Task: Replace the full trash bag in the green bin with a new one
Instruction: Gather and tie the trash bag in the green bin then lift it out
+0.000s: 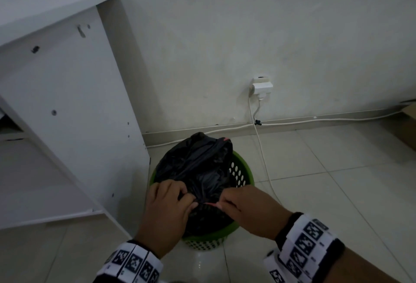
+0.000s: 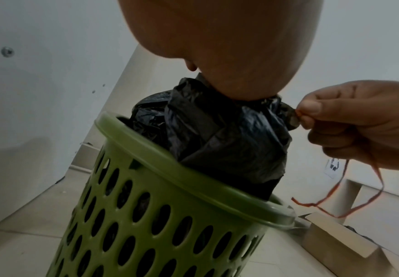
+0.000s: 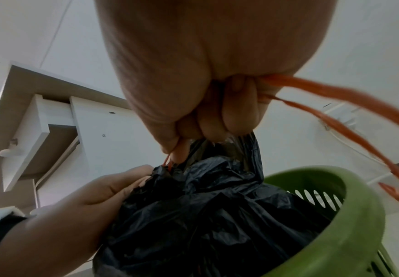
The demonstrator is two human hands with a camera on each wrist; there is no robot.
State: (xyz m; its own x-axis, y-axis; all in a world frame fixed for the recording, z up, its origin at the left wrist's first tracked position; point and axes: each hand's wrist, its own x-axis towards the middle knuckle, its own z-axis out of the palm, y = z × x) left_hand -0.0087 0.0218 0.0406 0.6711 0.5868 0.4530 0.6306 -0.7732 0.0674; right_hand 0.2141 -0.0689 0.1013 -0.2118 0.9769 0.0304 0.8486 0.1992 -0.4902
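Observation:
A green perforated bin (image 1: pixel 242 165) (image 2: pixel 146 215) (image 3: pixel 350 215) stands on the tiled floor and holds a full black trash bag (image 1: pixel 200 165) (image 2: pixel 217 131) (image 3: pixel 217 215) that bulges above the rim. My left hand (image 1: pixel 166 210) (image 3: pixel 79 202) grips the gathered near edge of the bag. My right hand (image 1: pixel 245 210) (image 2: pixel 350 123) (image 3: pixel 193 93) pinches the bag's orange drawstring (image 2: pixel 378 191) (image 3: pixel 350 120) right beside the left fingers. The loose loop of string hangs below the right palm.
A white cabinet (image 1: pixel 67 102) stands close on the left of the bin. Behind, a wall socket (image 1: pixel 262 86) feeds a white cable (image 1: pixel 263 154) that runs over the floor to the right. A cardboard box (image 2: pixel 345 249) lies on the floor to the right.

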